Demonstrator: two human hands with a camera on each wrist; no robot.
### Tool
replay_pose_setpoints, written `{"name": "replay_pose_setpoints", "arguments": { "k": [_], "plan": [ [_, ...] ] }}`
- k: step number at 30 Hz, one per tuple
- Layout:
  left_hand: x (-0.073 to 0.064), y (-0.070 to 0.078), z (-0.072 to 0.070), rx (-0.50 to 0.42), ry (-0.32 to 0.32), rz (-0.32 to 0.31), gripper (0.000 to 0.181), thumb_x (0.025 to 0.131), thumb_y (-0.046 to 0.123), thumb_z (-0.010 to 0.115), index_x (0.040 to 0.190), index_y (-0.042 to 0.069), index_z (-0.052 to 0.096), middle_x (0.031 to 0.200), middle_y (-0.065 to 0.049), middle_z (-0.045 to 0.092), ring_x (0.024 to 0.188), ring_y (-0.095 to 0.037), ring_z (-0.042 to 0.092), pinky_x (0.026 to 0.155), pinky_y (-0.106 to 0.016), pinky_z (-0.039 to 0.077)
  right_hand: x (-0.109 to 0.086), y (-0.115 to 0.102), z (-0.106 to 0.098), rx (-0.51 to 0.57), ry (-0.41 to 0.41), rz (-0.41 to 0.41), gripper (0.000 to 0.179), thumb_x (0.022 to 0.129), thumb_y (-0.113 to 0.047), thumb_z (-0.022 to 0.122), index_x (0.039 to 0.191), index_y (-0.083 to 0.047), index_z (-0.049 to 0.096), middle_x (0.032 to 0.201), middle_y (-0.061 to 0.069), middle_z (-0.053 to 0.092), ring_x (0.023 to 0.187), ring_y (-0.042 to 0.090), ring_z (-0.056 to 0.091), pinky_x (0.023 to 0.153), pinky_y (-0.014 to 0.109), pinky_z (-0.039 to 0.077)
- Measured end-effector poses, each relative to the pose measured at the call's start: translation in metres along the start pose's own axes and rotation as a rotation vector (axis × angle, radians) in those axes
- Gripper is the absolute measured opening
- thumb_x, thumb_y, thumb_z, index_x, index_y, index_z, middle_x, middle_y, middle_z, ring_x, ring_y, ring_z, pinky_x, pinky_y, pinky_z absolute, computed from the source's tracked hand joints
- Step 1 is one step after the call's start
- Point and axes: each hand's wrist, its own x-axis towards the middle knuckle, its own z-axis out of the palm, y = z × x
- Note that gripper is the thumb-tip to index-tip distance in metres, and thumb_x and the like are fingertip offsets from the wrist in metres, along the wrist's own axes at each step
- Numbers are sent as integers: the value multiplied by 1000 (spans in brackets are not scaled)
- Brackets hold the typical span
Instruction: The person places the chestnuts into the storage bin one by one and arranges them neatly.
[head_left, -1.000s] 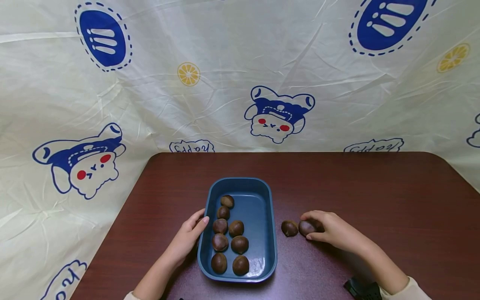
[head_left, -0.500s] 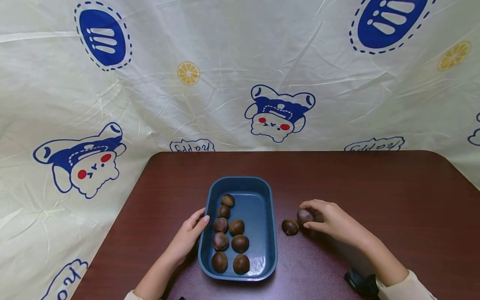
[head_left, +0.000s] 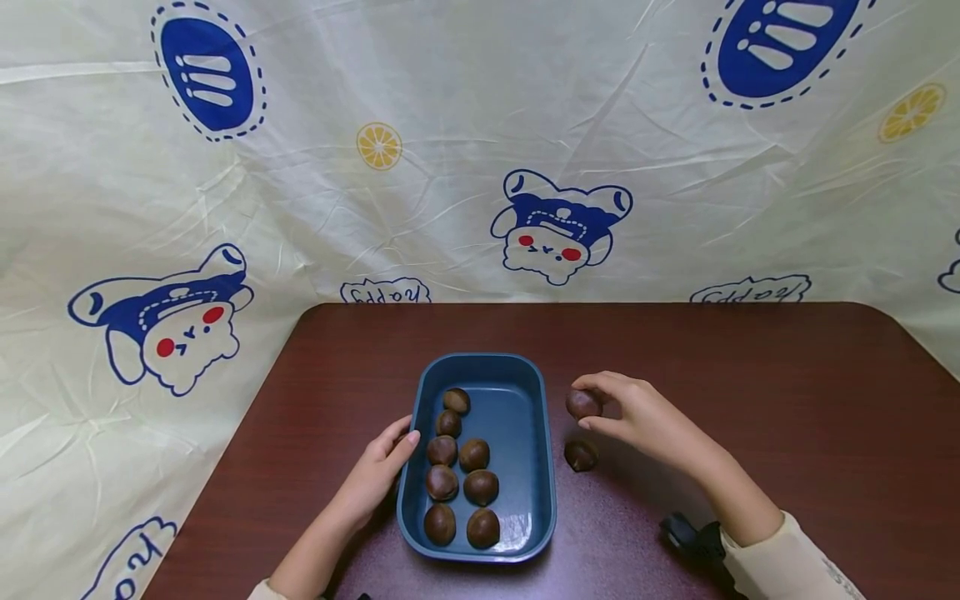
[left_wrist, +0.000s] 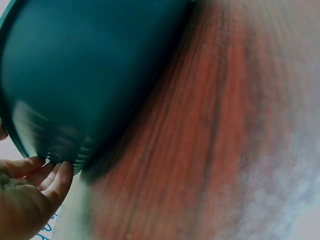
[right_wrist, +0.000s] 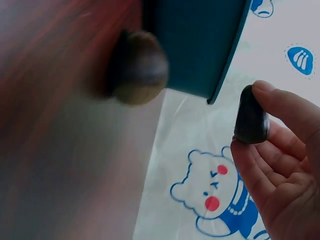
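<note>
My right hand (head_left: 648,421) pinches a brown chestnut (head_left: 584,404) between thumb and fingers, just right of a blue tray (head_left: 525,467). The right wrist view shows this held chestnut (right_wrist: 251,119) raised off the table. Another chestnut (head_left: 581,455) lies on the table below that hand, beside the tray's right wall. At the tray's left side, my left hand (head_left: 375,471) grips the edge, thumb on the rim. In the left wrist view its fingers (left_wrist: 62,180) touch the tray's outer wall. Inside, several chestnuts stand in two columns, with a longer left column (head_left: 442,482) and a shorter right one (head_left: 481,487).
The tray's right-hand strip and upper right corner show bare floor. A dark reddish-brown table (head_left: 787,400) extends to both sides. Behind it hangs a pale printed cloth (head_left: 442,217). A black device (head_left: 690,533) sits at the right wrist, by the cream sleeve (head_left: 787,558).
My right hand has lifted the chestnut from beside the other one and carried it away from me and left, nearer the tray. The left hand and the tray stay in place.
</note>
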Motion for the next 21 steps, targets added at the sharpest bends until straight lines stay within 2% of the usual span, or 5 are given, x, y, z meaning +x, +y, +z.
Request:
{"name": "replay_pose_setpoints", "arguments": {
  "k": [10,16,21],
  "plan": [
    [0,0,0,-5,-3,3,47,93,28,49,130,0,41,122,-19,50,107,-29,49,85,-35,43,23,-23,7,102,-35,16,41,78,-16,71,116,-12,56,103,-3,58,87,13,53,74,31,49],
    [0,-1,0,-15,-4,-3,46,93,27,49,130,1,41,121,-18,50,105,-28,50,83,-34,44,40,-32,19,130,-58,-59,41,78,-16,71,115,-10,56,104,1,58,87,14,53,75,34,49],
    [0,0,0,-21,-7,-2,46,93,27,49,130,0,41,121,-19,51,104,-28,50,82,-33,45,54,-39,34,133,-113,-116,40,79,-16,70,115,-8,57,105,3,58,89,14,54,76,34,49]
  ]
}}
